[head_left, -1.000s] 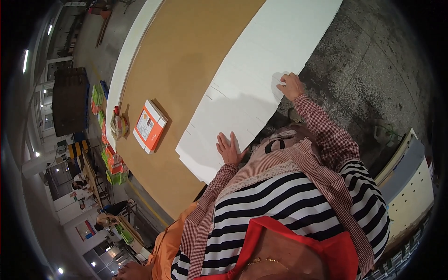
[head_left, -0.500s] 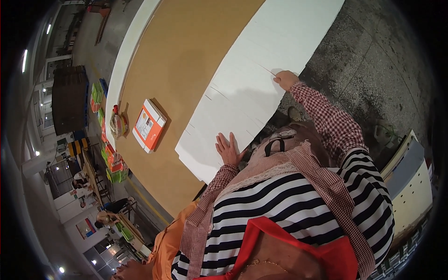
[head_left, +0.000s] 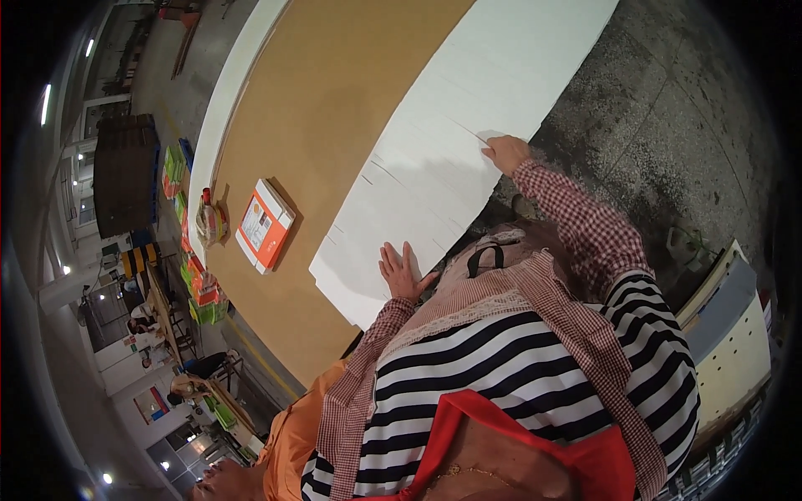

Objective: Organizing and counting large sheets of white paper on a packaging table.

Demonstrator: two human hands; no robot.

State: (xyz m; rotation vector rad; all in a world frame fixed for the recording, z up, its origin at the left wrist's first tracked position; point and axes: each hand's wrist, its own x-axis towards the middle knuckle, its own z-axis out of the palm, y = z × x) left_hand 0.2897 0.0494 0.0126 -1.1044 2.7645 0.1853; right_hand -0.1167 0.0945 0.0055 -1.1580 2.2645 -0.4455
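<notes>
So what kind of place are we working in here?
Probably a workshop or small factory floor: a long brown worktable carrying stacked white sheets under both hands, left hand and right hand, on a rough concrete floor, with more cluttered tables beyond.

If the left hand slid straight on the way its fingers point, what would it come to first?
The left hand lies flat on the white sheets, fingers pointing across them. It would likely cross more white sheet, then reach bare brown tabletop; the orange-and-white box seems off to one side.
</notes>
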